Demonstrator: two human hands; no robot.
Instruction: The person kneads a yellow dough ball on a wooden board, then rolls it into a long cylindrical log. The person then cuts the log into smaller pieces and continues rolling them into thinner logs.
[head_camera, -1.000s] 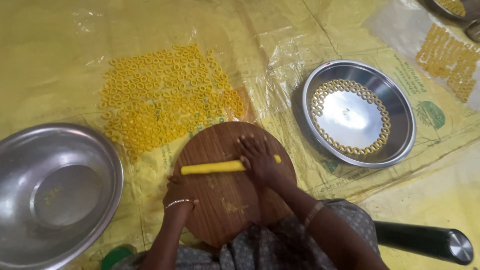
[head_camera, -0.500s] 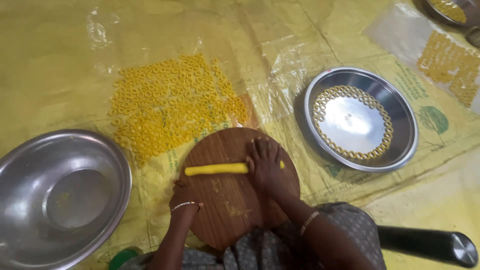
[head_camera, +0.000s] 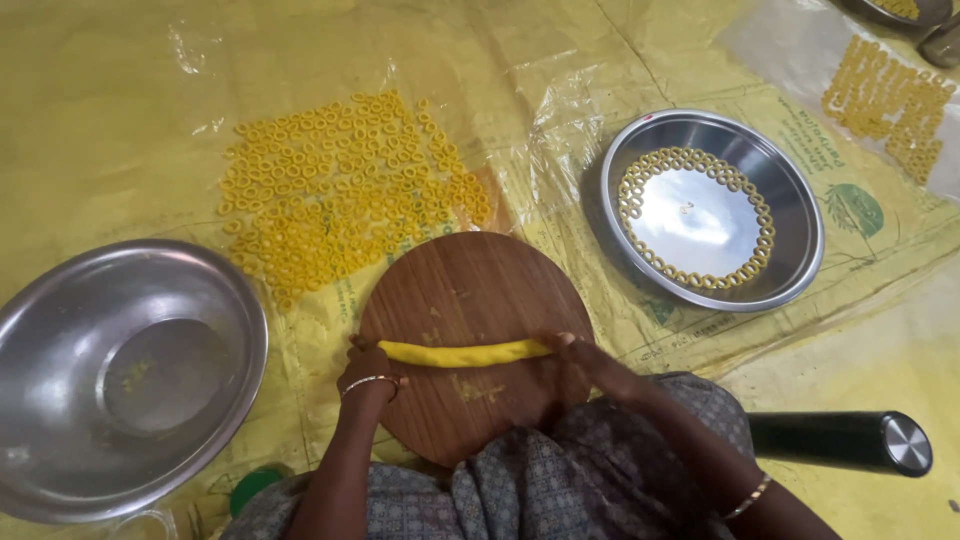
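The person is working w/ a yellow dough rope (head_camera: 465, 352) lying across the middle of a round wooden board (head_camera: 470, 290). The left hand (head_camera: 368, 365) is resting on the rope's left end, near the board's left edge; its fingers are curled down over the dough, though a pinch vs. a flat press can't be told. The right hand (head_camera: 580, 362) is sitting on the rope's right end, fingers close together & bent onto it.

Beyond the board, small yellow dough rings (head_camera: 345, 195) are lying spread on a yellow plastic sheet (head_camera: 120, 120). To the right, a steel plate (head_camera: 790, 250) is holding more rings along its inner rim. A steel bowl (head_camera: 60, 330) is sitting to the left. A black cylinder w/ a metal cap (head_camera: 840, 442) is lying at the lower right.
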